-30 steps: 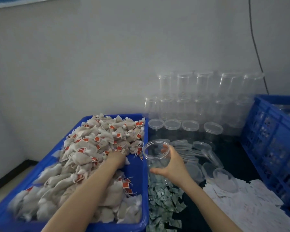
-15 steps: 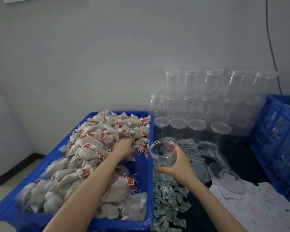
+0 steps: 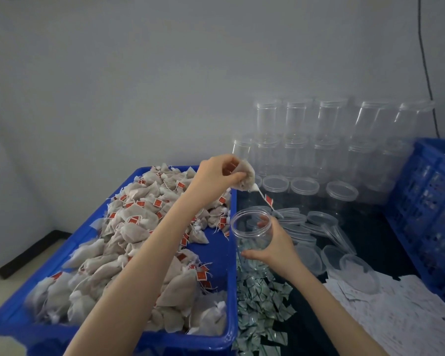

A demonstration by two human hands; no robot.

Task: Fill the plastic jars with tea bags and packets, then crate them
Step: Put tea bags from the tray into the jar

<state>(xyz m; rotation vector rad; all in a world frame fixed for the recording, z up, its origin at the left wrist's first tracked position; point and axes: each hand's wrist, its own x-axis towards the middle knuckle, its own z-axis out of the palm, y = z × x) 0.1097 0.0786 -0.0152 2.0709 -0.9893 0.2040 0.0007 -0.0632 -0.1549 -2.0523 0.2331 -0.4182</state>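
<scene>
left hand (image 3: 216, 173) raised above the far right corner of the blue tub (image 3: 216, 255), fingers and thumb curled round a held tea bag (image 3: 244, 177). the bag's string hangs down to the right with its red tag (image 3: 269, 200) dangling just above the open jar (image 3: 252, 231). print on the tag too small to read.

right hand (image 3: 276, 246) grips the open jar from its right side, thumb across the near wall, fingertips showing through the clear plastic at the far side. jar upright, mouth open, no lid, standing just right of the tub's rim, over the near pile of small green-and-white packets (image 3: 262, 301). cannot tell whether anything is inside the jar; packets show through its wall.

the tub is heaped with loose tea bags (image 3: 129, 227), pale cloth pouches with white strings and red tags, marks on the tags not legible.

behind the open jar, lidded empty jars (image 3: 303, 186) in a row, more clear jars stacked (image 3: 329, 119) in tiers against the grey wall. loose clear lids (image 3: 319, 222) scattered on the dark table right of the hand. white paper slips (image 3: 401, 314) piled at near right, faint print, unreadable. blue slatted crate (image 3: 427, 201) at the right edge. a black cable (image 3: 425, 62) runs down the wall.
</scene>
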